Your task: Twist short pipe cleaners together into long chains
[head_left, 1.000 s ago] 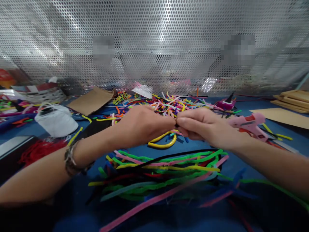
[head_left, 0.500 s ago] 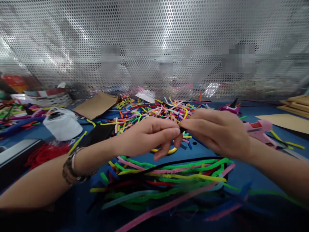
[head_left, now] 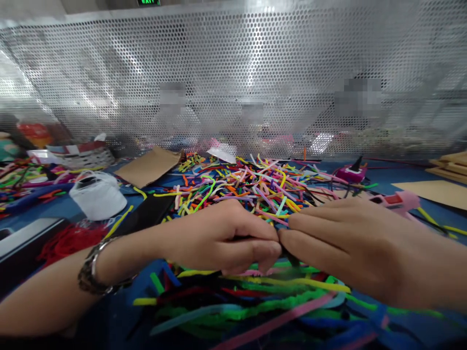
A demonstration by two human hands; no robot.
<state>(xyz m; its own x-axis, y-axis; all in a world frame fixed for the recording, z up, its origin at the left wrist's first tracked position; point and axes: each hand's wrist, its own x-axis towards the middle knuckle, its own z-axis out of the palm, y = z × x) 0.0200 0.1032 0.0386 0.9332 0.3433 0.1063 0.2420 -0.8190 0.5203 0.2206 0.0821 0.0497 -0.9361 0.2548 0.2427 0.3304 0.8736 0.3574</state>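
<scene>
My left hand (head_left: pixel 226 240) is closed, thumb and forefinger pinched at a small black piece (head_left: pixel 290 256). From the other side the fingertips of my right hand (head_left: pixel 350 243) press together on the same piece. Most of it is hidden between the fingers, so its kind cannot be made out. Both hands meet just above a bundle of long pipe cleaners (head_left: pixel 277 307) in green, yellow, pink, black and blue. Behind them spreads a heap of short pipe cleaners (head_left: pixel 233 180) in many colours.
A white spool (head_left: pixel 98 197) and red yarn (head_left: pixel 75 239) lie on the left, beside a dark flat device (head_left: pixel 27 243). Cardboard (head_left: pixel 149 166) rests farther back. On the right are a pink glue gun (head_left: pixel 399 200) and a purple item (head_left: pixel 350 172). A perforated metal screen (head_left: pixel 233 63) stands behind.
Both hands sit lower in the view, still together at the small black piece. My right hand has turned flatter, its back more upward. The camera view has tilted up slightly.
</scene>
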